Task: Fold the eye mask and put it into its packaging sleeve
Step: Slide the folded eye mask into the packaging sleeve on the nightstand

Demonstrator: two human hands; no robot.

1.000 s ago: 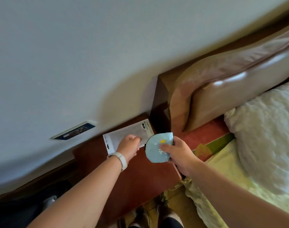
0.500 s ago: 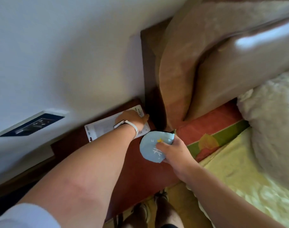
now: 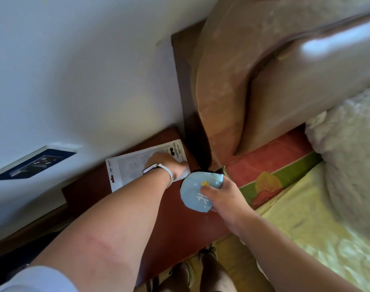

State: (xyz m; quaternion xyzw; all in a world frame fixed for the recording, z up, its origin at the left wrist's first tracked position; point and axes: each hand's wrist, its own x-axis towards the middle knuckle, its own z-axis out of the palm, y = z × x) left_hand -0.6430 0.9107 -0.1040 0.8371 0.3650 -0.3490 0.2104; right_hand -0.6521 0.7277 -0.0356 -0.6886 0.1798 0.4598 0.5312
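Eye mask (image 3: 195,191), folded and pinched in right hand (image 3: 224,199) fingers, sits just right of the packaging sleeve (image 3: 137,165), which the left hand (image 3: 167,163) presses flat on the counter (image 3: 175,228), its long axis running left-right.

Packaging sleeve (image 3: 127,171) print — "comfortable fashion", "eye mask".

Soft daylight; glare streak on headboard (image 3: 318,45); dark shadow beside it; motion blur, wide-angle bending at edges.

- The left hand (image 3: 166,165) covers the middle of the packaging sleeve (image 3: 129,171); its fingertips are out of sight.
- The folded eye mask (image 3: 197,191) hides its inner face (thumb across it) under the right hand (image 3: 224,200).
- The sleeve's small print is unreadable.
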